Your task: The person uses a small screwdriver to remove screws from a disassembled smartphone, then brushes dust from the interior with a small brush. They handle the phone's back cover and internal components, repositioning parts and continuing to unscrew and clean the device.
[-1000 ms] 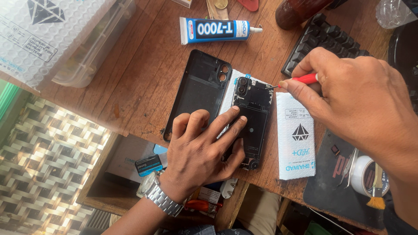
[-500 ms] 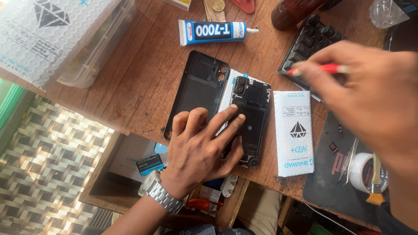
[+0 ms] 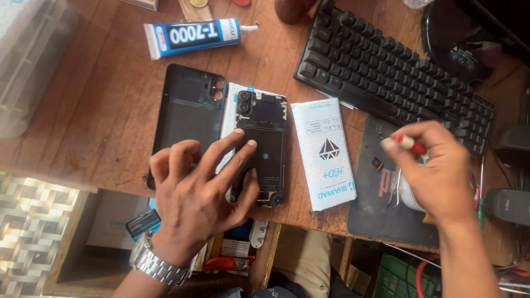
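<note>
Fingers of the left hand [image 3: 201,193] lie spread and flat, pressing down on the lower half of the opened phone [image 3: 260,146], grasping nothing; a metal watch [image 3: 154,265] sits on that wrist. That phone lies face down near the desk's [image 3: 99,110] front edge, its dark insides showing, camera end pointing away from the person. Right of the phone, touching or nearly touching it, rests a white packet [image 3: 327,152] with a diamond mark. Further right, over a dark mat [image 3: 375,204], the right hand [image 3: 439,171] is pinched around a red-handled tool [image 3: 406,143], thumb and forefinger gripping it; the tip is hidden, so I cannot tell its kind. Left of the phone, just beside it, lies the black back cover [image 3: 187,116], inner side up. Beyond the phone, a blue-and-white glue tube [image 3: 196,36] lies crosswise, nozzle to the right. Beyond and right of the phone sits a black keyboard [image 3: 386,72], angled across the desk.
</note>
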